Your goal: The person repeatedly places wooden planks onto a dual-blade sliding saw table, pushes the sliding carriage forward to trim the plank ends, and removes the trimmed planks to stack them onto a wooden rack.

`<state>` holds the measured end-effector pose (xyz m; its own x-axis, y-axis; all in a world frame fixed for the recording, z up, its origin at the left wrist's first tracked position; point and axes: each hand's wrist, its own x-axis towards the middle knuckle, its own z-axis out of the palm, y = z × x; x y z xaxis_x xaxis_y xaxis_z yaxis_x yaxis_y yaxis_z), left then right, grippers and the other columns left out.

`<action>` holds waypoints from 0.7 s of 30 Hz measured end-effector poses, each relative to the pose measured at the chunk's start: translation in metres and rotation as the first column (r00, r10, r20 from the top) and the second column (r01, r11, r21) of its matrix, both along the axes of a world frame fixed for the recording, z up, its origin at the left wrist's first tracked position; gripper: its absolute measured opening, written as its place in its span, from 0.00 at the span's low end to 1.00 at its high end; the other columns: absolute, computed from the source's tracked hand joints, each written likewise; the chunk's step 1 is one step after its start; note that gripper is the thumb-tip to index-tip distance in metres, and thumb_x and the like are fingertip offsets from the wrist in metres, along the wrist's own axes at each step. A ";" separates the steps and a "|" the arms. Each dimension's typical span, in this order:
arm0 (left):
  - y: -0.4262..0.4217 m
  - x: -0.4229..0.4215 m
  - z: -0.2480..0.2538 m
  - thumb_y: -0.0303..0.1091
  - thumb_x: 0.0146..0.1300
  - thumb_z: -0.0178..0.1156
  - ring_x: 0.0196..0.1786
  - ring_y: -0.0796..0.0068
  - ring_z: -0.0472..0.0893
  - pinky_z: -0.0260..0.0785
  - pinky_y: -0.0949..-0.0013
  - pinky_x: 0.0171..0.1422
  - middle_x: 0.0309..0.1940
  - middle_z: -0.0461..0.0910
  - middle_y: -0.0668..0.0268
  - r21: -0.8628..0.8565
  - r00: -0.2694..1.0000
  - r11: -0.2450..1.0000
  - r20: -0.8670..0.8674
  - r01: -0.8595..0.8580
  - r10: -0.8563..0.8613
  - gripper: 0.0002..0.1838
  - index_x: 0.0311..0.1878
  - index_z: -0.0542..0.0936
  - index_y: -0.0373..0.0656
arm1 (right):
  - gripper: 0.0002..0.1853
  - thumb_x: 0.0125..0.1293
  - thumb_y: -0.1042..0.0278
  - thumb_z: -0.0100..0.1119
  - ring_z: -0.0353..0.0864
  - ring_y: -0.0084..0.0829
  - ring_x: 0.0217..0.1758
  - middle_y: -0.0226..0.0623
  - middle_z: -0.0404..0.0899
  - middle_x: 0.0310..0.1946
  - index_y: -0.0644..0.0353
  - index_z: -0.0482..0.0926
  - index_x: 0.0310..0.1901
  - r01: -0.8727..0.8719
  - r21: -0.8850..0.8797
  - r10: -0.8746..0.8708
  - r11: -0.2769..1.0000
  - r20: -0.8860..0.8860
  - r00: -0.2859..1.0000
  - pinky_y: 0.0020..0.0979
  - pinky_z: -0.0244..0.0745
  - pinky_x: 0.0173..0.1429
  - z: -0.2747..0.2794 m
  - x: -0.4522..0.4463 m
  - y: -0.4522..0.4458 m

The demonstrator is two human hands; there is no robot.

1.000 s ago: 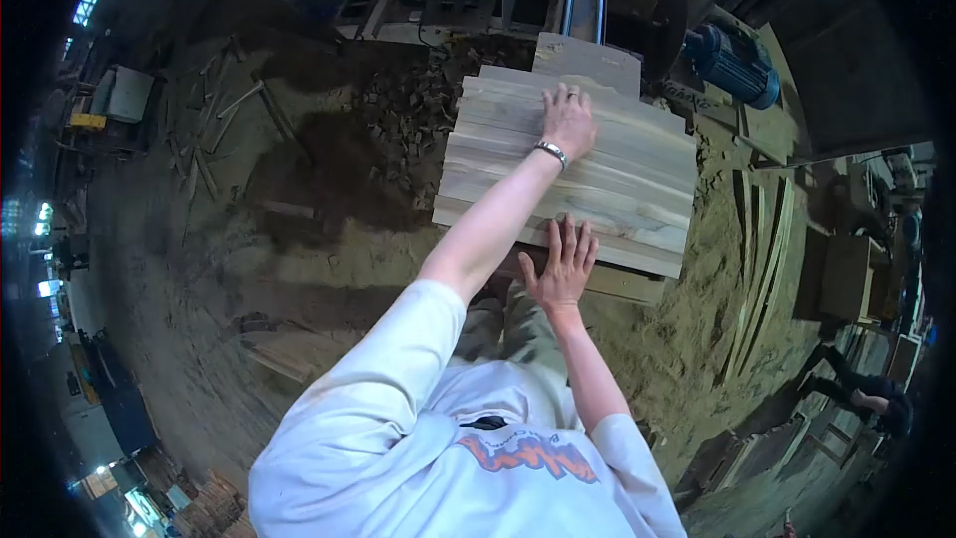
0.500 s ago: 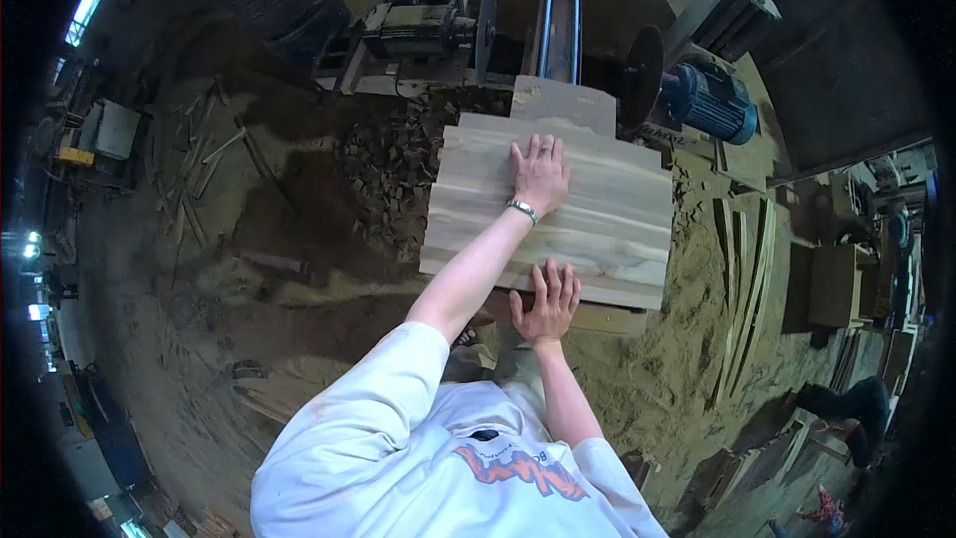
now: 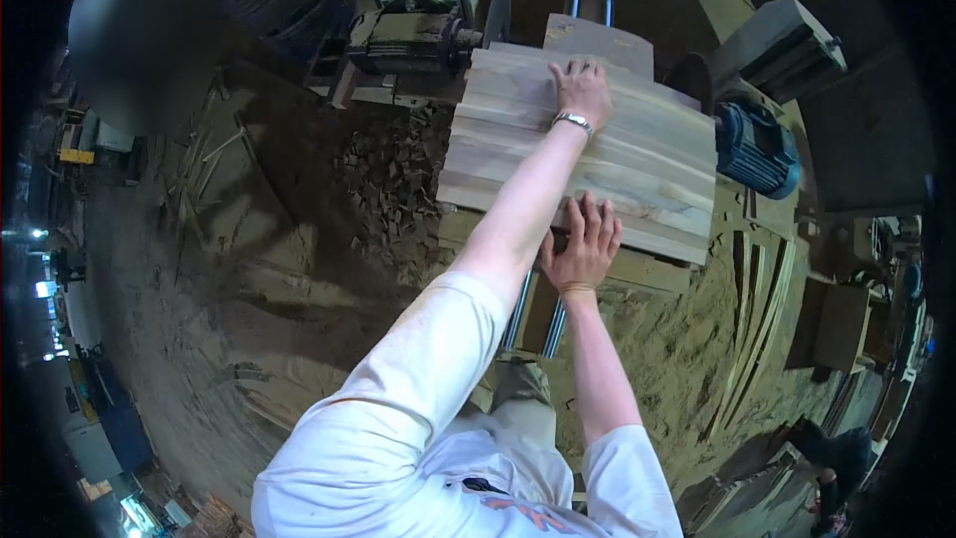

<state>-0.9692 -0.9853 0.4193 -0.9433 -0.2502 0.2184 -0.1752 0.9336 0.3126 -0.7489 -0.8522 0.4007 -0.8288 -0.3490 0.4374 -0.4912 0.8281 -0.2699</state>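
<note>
A row of pale wooden boards (image 3: 518, 164) lies side by side on a sliding carriage (image 3: 597, 35). My left hand (image 3: 583, 95), with a metal band on the wrist, rests on the far boards, fingers spread and slightly bent. Against the near edge of the row, my right hand (image 3: 583, 249) presses with fingers apart on the top. Close by the boards' left end is a circular saw blade (image 3: 500, 12); another saw blade (image 3: 687, 80) stands at their right end, partly hidden. Neither hand is closed round anything.
A dusty motor (image 3: 403, 40) drives the left blade, a blue motor (image 3: 757, 149) the right. Steel rails (image 3: 556, 329) run beneath the carriage. Offcuts (image 3: 383, 179) heap on the left, long strips (image 3: 757, 329) lie right. A person (image 3: 832, 453) is at lower right.
The boards and carriage have moved forward along the rails, away from my body, with both hands on them. The board ends are now level with the blades, and rails show behind the carriage.
</note>
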 end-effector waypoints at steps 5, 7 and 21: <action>-0.009 -0.038 -0.003 0.36 0.66 0.48 0.64 0.57 0.71 0.49 0.30 0.71 0.57 0.78 0.62 -0.035 0.999 0.999 -0.045 -0.012 0.011 0.19 0.57 0.78 0.44 | 0.30 0.63 0.42 0.58 0.58 0.47 0.75 0.37 0.68 0.68 0.51 0.74 0.62 -0.001 0.017 0.002 1.000 -0.015 1.000 0.52 0.46 0.77 0.000 -0.037 -0.010; -0.013 -0.051 0.000 0.35 0.65 0.48 0.64 0.57 0.70 0.48 0.30 0.71 0.57 0.78 0.61 -0.011 0.999 1.000 -0.044 -0.012 0.012 0.20 0.58 0.78 0.43 | 0.30 0.63 0.42 0.58 0.59 0.47 0.75 0.37 0.68 0.68 0.51 0.74 0.61 0.000 0.016 0.001 1.000 -0.028 1.000 0.52 0.46 0.77 0.001 -0.048 -0.013; -0.030 -0.120 -0.005 0.38 0.65 0.49 0.67 0.59 0.69 0.45 0.30 0.73 0.63 0.74 0.66 -0.057 0.999 0.998 0.028 -0.027 0.029 0.23 0.62 0.75 0.45 | 0.30 0.62 0.44 0.59 0.57 0.47 0.75 0.36 0.67 0.69 0.49 0.73 0.62 -0.005 -0.003 0.005 1.000 -0.045 0.999 0.52 0.46 0.77 -0.003 -0.111 -0.031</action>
<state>-1.0894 -1.0150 0.4141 -0.9422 -0.2645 0.2056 -0.2098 0.9443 0.2535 -0.8604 -0.8829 0.3973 -0.8065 -0.3513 0.4756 -0.5068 0.8250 -0.2499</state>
